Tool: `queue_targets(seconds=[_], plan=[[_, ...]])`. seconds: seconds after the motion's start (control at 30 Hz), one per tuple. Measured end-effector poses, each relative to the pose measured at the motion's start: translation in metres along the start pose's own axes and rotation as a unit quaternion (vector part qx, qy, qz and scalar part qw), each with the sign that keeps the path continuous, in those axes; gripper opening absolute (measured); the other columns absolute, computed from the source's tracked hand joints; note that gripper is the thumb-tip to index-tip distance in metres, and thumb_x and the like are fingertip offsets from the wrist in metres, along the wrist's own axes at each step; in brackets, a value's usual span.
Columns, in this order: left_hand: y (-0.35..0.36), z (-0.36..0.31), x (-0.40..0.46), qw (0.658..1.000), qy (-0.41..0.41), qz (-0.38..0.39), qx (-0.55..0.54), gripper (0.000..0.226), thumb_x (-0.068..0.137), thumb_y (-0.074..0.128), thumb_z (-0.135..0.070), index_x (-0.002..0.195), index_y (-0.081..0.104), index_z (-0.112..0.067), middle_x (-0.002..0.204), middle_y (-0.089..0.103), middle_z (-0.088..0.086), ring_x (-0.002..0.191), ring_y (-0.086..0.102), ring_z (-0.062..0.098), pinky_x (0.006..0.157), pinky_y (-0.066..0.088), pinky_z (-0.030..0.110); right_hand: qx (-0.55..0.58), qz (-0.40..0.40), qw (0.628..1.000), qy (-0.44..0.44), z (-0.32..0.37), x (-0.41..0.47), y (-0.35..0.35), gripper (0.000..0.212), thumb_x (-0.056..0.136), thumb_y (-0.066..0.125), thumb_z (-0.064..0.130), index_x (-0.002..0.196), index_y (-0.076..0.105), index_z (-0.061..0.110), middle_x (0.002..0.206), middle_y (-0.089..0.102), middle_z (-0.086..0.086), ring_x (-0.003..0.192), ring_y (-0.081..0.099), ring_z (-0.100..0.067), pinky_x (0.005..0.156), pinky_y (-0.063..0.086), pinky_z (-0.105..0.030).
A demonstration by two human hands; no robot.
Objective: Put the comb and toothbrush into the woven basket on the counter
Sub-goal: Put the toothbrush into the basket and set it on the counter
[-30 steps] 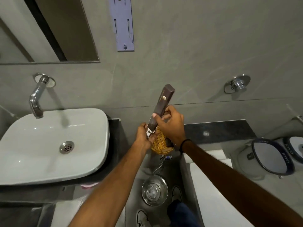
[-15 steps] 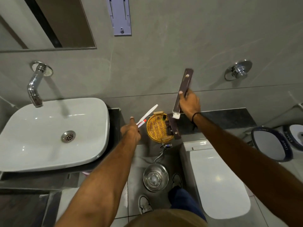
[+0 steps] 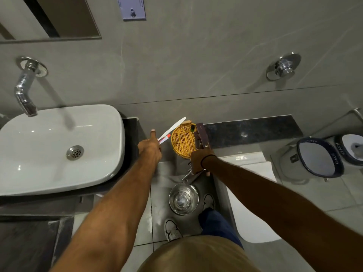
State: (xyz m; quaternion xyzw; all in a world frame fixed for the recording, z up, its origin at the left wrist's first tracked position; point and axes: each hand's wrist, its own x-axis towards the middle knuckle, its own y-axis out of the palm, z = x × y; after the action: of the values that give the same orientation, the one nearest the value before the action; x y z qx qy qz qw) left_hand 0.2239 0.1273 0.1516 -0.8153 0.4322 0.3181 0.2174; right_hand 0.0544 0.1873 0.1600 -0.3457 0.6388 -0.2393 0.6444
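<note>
Two items remain outside the woven basket on the counter. Left hand pinches the toothbrush just left of its rim; right hand, near side, what its grip holds I cannot tell. Next: lower the toothbrush in.

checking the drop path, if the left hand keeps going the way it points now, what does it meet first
Most likely the woven basket: the left hand points up and right, and the toothbrush it holds already reaches the basket's near rim. Depth is unclear; it may pass above the rim.
</note>
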Motion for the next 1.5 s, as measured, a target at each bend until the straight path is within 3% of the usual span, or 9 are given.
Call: queue_targets(seconds=[0.13,0.4,0.57,0.73,0.93,1.17,1.27,1.37,1.5], plan=[[-0.006,0.005,0.001,0.999,0.02,-0.016,0.023,0.051,0.087,0.073,-0.052,0.067,0.051,-0.011,0.066,0.056,0.007,0.047,0.045,0.017,0.045,0.039,0.026,0.006,-0.042,0.999,-0.021,-0.001,0.0,-0.009,0.05,0.087,0.071,0.047,0.119,0.067,0.008,0.116,0.072,-0.012,0.106,0.068,-0.03,0.093,0.058,-0.043],[-0.003,0.016,-0.003,0.983,0.079,-0.023,0.167,0.053,0.086,0.073,-0.056,0.068,0.056,-0.009,0.069,0.062,0.011,0.051,0.054,0.017,0.052,0.048,0.03,0.121,-0.323,0.935,-0.078,-0.031,-0.005,-0.052,0.061,0.086,0.072,0.042,0.139,0.056,0.015,0.13,0.067,-0.011,0.112,0.066,-0.032,0.09,0.059,-0.048],[0.024,0.017,-0.011,0.983,0.077,0.059,0.156,0.047,0.086,0.075,-0.051,0.074,0.063,-0.008,0.063,0.06,0.007,0.045,0.05,0.013,0.04,0.039,0.021,0.025,-0.301,0.949,-0.094,-0.032,0.001,-0.059,0.042,0.095,0.063,0.037,0.133,0.067,0.019,0.127,0.071,-0.009,0.114,0.065,-0.03,0.095,0.056,-0.042],[0.04,0.01,-0.008,0.98,0.039,0.114,0.159,0.045,0.084,0.076,-0.051,0.069,0.06,-0.012,0.056,0.056,0.003,0.043,0.046,0.011,0.036,0.037,0.019,0.082,-0.254,0.96,-0.085,-0.048,0.007,-0.061,0.031,0.099,0.059,0.03,0.118,0.075,0.011,0.11,0.075,-0.013,0.098,0.07,-0.03,0.085,0.059,-0.04],[0.052,0.018,0.014,0.985,-0.011,0.108,0.134,0.05,0.087,0.071,-0.055,0.074,0.064,-0.008,0.05,0.06,0.001,0.03,0.045,0.005,0.032,0.036,0.016,0.212,-0.17,0.962,0.006,-0.082,0.035,-0.052,0.024,0.085,0.08,0.028,0.097,0.076,0.008,0.091,0.077,-0.01,0.081,0.072,-0.024,0.083,0.064,-0.04],[0.085,0.04,0.059,0.979,-0.06,0.125,0.147,0.022,0.097,0.069,-0.022,0.078,0.064,-0.011,0.067,0.062,0.002,0.052,0.047,0.008,0.046,0.036,0.02,0.39,-0.112,0.911,0.077,-0.089,0.097,-0.027,0.026,0.088,0.076,0.018,0.102,0.068,-0.001,0.078,0.068,-0.007,0.082,0.071,-0.029,0.083,0.063,-0.038],[0.106,0.054,0.084,0.973,-0.058,0.107,0.197,0.024,0.098,0.067,-0.02,0.075,0.069,-0.012,0.071,0.065,0.0,0.06,0.05,0.011,0.049,0.038,0.022,0.432,-0.075,0.894,0.087,-0.085,0.133,-0.014,0.027,0.086,0.077,0.02,0.103,0.076,-0.001,0.098,0.078,-0.014,0.094,0.075,-0.03,0.089,0.062,-0.042],[0.126,0.068,0.112,0.961,-0.003,0.049,0.273,0.027,0.092,0.074,-0.027,0.1,0.077,-0.001,0.089,0.071,0.009,0.075,0.063,0.025,0.067,0.055,0.029,0.421,-0.103,0.896,0.098,-0.079,0.167,-0.001,0.027,0.084,0.08,0.021,0.101,0.075,0.001,0.102,0.078,-0.013,0.096,0.074,-0.03,0.087,0.063,-0.041],[0.145,0.081,0.135,0.941,0.03,-0.001,0.338,0.043,0.085,0.078,-0.043,0.112,0.077,-0.009,0.115,0.076,0.013,0.099,0.07,0.031,0.077,0.049,0.029,0.373,-0.143,0.912,0.096,-0.069,0.202,0.019,0.018,0.082,0.073,0.021,0.094,0.075,0.007,0.095,0.077,-0.012,0.091,0.073,-0.03,0.083,0.064,-0.042]])
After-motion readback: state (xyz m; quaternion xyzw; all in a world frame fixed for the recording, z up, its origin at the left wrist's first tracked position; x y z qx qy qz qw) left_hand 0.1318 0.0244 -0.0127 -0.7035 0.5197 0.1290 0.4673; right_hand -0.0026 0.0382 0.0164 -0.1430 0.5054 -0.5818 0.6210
